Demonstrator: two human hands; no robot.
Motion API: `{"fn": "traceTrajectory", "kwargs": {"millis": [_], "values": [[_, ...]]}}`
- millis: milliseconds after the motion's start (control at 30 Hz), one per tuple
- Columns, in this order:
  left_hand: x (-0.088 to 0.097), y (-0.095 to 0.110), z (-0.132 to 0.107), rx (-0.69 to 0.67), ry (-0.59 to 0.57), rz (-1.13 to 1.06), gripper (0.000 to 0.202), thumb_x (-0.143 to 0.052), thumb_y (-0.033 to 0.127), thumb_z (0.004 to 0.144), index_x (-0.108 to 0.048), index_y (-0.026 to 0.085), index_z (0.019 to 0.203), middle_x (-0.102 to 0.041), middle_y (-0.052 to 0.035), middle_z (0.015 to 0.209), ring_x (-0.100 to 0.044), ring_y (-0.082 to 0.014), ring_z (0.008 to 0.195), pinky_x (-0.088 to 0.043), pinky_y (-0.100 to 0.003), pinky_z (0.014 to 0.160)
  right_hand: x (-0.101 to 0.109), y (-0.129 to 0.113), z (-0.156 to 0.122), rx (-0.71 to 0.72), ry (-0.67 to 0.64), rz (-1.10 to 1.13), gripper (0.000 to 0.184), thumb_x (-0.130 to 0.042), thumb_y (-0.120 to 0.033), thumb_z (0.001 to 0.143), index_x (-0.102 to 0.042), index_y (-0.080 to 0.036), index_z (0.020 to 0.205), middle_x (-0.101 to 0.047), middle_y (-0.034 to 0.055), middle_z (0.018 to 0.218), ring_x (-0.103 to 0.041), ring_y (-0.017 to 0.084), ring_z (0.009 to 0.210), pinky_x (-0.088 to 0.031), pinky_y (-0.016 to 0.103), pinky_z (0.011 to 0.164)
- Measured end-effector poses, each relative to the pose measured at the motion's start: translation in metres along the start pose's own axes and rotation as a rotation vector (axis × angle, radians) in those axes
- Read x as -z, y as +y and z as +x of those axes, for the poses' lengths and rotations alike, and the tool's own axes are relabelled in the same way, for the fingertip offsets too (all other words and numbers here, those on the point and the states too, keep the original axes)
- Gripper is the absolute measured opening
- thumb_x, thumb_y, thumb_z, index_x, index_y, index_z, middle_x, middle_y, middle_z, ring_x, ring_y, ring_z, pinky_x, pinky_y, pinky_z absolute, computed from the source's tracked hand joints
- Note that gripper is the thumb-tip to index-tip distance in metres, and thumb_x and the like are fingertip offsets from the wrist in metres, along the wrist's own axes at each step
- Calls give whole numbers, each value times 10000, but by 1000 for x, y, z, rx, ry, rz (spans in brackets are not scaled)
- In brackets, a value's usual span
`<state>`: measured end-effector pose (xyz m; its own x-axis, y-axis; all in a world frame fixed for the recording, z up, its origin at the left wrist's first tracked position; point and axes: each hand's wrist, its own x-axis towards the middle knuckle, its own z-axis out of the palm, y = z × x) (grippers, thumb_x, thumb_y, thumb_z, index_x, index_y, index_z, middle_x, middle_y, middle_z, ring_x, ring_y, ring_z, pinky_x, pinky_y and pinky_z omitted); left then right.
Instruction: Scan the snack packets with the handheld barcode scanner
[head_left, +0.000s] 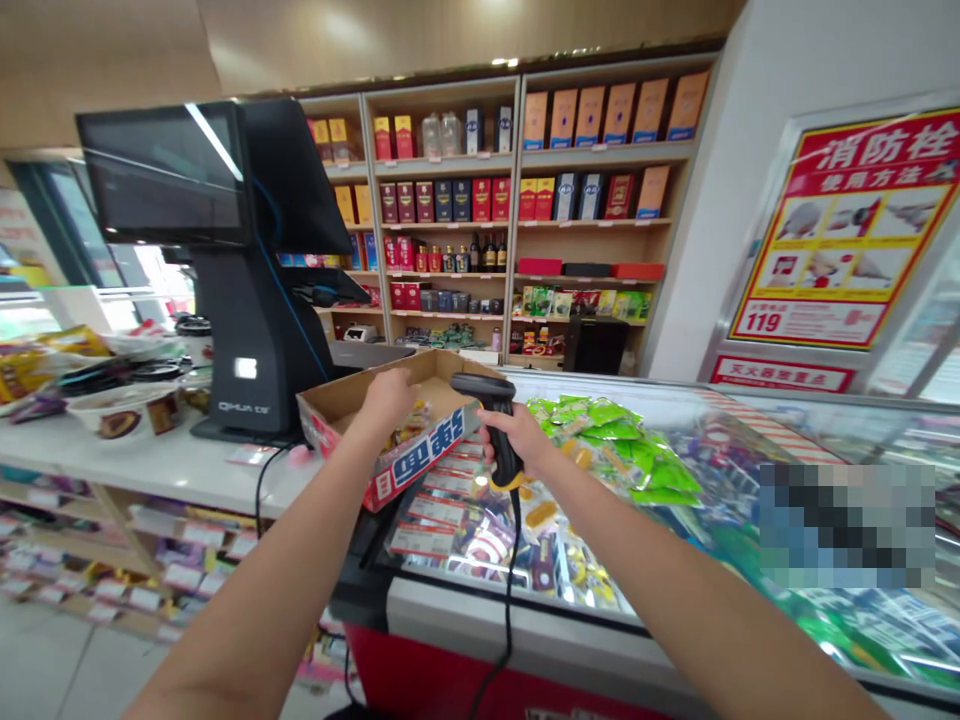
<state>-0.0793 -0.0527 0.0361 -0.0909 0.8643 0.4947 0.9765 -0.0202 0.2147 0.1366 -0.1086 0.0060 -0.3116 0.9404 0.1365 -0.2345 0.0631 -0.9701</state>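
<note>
left hand [388, 395] reaches into open brown cardboard box [352, 400] on white bench [150, 465], grip hidden | right hand [517, 440] clasps black corded barcode scanner [491, 420] above glass-topped freezer [525, 620]

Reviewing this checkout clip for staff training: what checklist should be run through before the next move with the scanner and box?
1. Grip: right hand wrapped round the barcode scanner handle. Ok.
2. Cable: the scanner cable hangs loose over the freezer front, unsnagged. Ok.
3. Item in hand: left hand is inside the cardboard box, fingers curled out of sight. Cannot tell.
4. Box seating: it bridges the counter edge and the freezer lid, one corner overhanging. Not ok.
5. Terminal ready: the POS terminal screen facing here looks dark. Cannot tell.
</note>
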Motion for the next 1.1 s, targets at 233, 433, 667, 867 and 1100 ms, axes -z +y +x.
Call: {"fn": "traceTrajectory", "kwargs": {"millis": [233, 433, 667, 867, 1100], "values": [[-57, 67, -22, -216, -162, -275, 206, -685, 365, 723, -653, 201, 603, -678, -83, 640, -670, -230, 723, -465, -261, 686, 68, 4, -16, -11, 175, 0, 240, -734, -337, 651, -570, -167, 692, -574, -29, 495, -511, 106, 373, -473, 244, 363], [-117, 104, -30, -269, -308, -539, 480, -870, 470, 359, -455, 232, 409, -476, 17, 405, -552, -179, 444, -393, -236, 491, 115, 16, -22, 16, 291, 20, 250, -732, -337, 654, -583, -168, 763, -574, -36, 494, -504, 111, 370, -466, 247, 352], [-144, 116, -37, -373, -371, -573, 283, -710, 476, 690, -686, 204, 766, -691, -63, 679, -608, -189, 586, -399, -253, 569, 133, 33, -27, -6, 297, 46, 319, -752, -359, 623, -587, -164, 814, -569, -44, 501, -499, 109, 374, -457, 244, 353], [-170, 125, -40, -343, -338, -605, 259, -725, 438, 651, -680, 193, 721, -681, -50, 719, -596, -199, 675, -407, -280, 628, 131, 34, -31, 21, 320, 52, 301, -734, -372, 642, -582, -168, 803, -568, -44, 509, -501, 107, 381, -465, 248, 366], [-168, 120, -33, -104, -238, -1015, 357, -750, 442, 607, -508, 183, 565, -564, 12, 571, -557, -155, 628, -457, -272, 635, 128, 37, -33, 12, 297, 3, 304, -737, -392, 645, -601, -162, 790, -581, -35, 511, -510, 104, 373, -454, 235, 364]]}}
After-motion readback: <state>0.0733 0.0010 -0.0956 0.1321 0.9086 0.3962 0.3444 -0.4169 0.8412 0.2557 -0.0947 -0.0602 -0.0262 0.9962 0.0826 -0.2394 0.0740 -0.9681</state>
